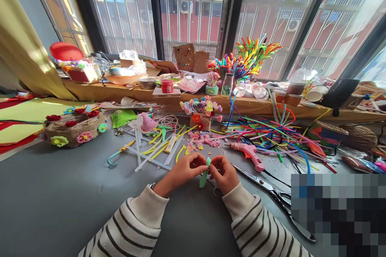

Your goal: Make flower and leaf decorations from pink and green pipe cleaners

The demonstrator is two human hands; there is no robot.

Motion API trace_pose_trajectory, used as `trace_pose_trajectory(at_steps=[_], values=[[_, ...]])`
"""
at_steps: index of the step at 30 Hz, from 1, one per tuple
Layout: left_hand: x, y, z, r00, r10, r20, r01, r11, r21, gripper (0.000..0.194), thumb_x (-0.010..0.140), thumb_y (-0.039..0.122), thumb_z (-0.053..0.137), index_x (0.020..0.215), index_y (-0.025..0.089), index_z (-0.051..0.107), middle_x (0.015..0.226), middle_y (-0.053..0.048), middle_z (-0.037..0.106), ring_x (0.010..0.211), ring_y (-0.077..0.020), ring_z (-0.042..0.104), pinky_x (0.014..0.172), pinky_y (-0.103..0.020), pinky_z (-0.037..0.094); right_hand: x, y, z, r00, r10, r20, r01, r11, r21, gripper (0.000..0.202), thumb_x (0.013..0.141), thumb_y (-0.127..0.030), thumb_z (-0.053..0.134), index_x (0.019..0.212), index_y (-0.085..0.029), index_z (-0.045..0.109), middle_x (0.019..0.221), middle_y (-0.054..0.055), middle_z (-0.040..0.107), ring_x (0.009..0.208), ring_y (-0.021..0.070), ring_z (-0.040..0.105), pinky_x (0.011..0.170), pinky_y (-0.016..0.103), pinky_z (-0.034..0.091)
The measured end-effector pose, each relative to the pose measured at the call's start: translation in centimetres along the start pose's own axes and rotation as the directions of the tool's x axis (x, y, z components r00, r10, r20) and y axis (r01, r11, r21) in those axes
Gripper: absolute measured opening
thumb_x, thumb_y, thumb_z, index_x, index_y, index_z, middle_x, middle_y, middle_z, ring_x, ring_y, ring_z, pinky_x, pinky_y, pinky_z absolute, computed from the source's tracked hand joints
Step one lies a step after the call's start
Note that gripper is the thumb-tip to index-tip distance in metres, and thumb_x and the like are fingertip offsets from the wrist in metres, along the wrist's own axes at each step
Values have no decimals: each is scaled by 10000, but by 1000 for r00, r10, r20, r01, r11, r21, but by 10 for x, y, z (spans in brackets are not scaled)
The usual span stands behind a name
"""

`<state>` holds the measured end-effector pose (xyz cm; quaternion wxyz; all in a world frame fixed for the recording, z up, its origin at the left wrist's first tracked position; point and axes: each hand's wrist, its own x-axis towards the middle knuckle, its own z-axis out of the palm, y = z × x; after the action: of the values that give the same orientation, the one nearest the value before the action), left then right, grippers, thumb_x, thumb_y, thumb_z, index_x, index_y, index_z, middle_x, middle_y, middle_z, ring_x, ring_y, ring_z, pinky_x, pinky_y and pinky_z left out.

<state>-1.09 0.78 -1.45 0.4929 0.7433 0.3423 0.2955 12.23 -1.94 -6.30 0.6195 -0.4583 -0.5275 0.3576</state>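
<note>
Between my two hands is a small, light green strip (204,178), soft or fuzzy-looking, whose lower end hangs down over the grey table. My left hand (189,168) pinches its upper part with thumb and forefinger. From the other side, my right hand (225,172) pinches the same strip near the top. Partly hidden behind my right hand lie small scissors (216,192), with one handle loop showing. Just beyond the hands are pink and yellow crumbly bits (203,140). A pink glue gun (247,153) rests to the right of them.
Large scissors (265,186) lie right of my right hand. Glue sticks (144,162) and yellow stems are scattered at left, near a woven basket (74,130) with flowers. Behind stand a flower pot (200,122), many coloured pipe cleaners (271,128) and a cluttered window ledge (126,94).
</note>
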Motion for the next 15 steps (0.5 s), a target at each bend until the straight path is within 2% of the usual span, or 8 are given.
trace_pose_trajectory(at_steps=[5,9,15], values=[[0,-2,0,999,34,14,-34,999,-23,162,647,268,505,744,139,499,655,12,487,608,-88,460,576,-204,388,1,2,0,999,-32,34,33,999,-32,273,638,-321,501,861,-163,490,586,-7,529,467,104,517,355,202,447],[-1,-3,0,1000,18,24,-17,1000,-15,205,641,306,504,762,141,515,687,-4,518,641,-106,485,592,-223,400,0,-1,-2,999,-51,6,51,990,-134,214,648,-334,490,729,-150,561,617,29,565,482,116,531,365,213,463],[-1,-1,2,999,21,-26,-16,988,154,199,631,331,508,676,138,522,631,7,503,600,-101,463,556,-208,385,-1,-6,-2,997,-68,-30,63,989,-134,213,639,-356,509,674,-149,544,560,16,554,439,114,533,383,224,478]])
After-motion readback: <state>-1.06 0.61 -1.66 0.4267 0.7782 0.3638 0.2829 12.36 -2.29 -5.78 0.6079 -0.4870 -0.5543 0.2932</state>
